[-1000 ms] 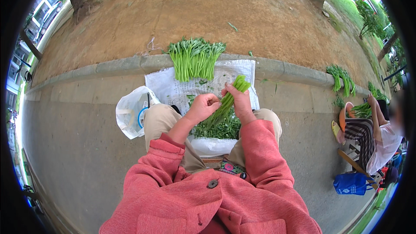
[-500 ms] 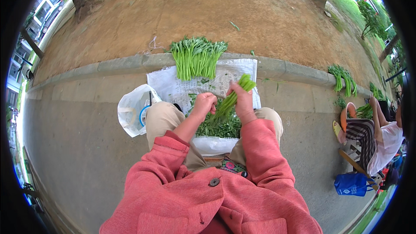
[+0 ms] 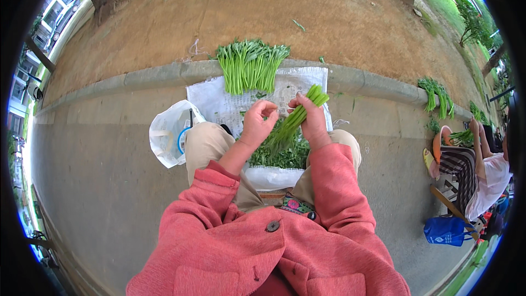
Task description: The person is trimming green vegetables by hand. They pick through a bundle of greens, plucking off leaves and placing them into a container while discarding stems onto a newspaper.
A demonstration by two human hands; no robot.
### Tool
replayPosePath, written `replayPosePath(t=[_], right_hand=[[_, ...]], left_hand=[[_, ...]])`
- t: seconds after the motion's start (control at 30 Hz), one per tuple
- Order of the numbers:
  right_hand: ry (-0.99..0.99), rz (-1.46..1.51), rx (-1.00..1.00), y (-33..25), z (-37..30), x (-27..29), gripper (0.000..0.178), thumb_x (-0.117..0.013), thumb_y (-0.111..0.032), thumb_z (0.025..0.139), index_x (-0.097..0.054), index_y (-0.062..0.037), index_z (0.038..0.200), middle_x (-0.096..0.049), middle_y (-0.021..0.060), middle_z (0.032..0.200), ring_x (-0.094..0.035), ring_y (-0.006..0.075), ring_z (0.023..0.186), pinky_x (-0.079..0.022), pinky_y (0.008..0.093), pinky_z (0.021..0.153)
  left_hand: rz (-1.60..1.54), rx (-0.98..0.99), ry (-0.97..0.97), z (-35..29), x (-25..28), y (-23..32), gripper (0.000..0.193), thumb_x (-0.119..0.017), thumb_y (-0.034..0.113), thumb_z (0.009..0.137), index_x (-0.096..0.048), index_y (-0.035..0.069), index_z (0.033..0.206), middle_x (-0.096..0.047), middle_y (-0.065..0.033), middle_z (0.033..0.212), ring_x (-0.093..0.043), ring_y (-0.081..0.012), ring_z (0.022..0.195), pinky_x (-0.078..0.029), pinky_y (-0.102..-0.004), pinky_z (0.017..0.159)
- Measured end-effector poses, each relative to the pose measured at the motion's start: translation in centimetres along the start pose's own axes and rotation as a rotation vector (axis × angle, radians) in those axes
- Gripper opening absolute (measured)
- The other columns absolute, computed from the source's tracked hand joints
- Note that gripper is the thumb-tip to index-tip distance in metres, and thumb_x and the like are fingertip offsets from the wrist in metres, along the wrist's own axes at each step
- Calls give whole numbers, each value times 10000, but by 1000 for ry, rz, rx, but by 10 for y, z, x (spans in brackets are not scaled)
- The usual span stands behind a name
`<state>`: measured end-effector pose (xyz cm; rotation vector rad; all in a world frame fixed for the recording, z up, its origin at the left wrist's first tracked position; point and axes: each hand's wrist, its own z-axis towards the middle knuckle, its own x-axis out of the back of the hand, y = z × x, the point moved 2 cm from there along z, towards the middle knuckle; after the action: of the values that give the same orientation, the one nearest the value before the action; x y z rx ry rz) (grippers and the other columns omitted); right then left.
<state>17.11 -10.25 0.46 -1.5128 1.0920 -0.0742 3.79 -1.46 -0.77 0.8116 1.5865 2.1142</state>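
My right hand (image 3: 313, 123) is wrapped round a bunch of long-stemmed leafy greens (image 3: 289, 124), tilted with the cut stem ends up to the right and the leaves down to the left. Beside the leafy end, my left hand (image 3: 259, 124) is closed, thumb and fingers curled together; whatever is in its fingertips is too small to make out. Below both hands, between my knees, lies a heap of loose green leaves (image 3: 285, 156) on a white woven sack (image 3: 205, 96). Trimmed greens (image 3: 249, 68) lie side by side across the sack's far edge and the kerb.
A white plastic bag (image 3: 160, 141) holding a blue round item stands left of my knee. The kerb (image 3: 159, 77) runs behind the sack, with brown soil beyond. At right, a seated person (image 3: 487, 181) handles greens over an orange basin (image 3: 437, 145); a blue bag (image 3: 445, 232) sits nearby.
My left hand has risen slightly and its fingers have loosened a little. My right hand, still holding the bunch, has shifted slightly to the right.
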Motion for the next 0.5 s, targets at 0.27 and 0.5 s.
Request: replayPosePath(t=[0.27, 0.5], right_hand=[[-189, 323, -145, -14, 7, 10, 210, -561, -242, 839, -487, -70, 743, -541, 78, 689, -557, 218, 659, -487, 392, 629], [-225, 148, -306, 5, 5, -7, 196, -580, -225, 822, -513, -50, 764, -548, 96, 675, -554, 229, 613, -485, 355, 613]], left_hand=[[-565, 437, -292, 8, 8, 4, 352, -534, 312, 889, -586, -21, 990, -627, -85, 846, -607, -152, 792, -484, -273, 742], [-843, 524, -652, 0, -18, 8, 719, -754, 246, 717, -354, -15, 1255, -525, -75, 1095, -559, -177, 959, -470, -304, 825]])
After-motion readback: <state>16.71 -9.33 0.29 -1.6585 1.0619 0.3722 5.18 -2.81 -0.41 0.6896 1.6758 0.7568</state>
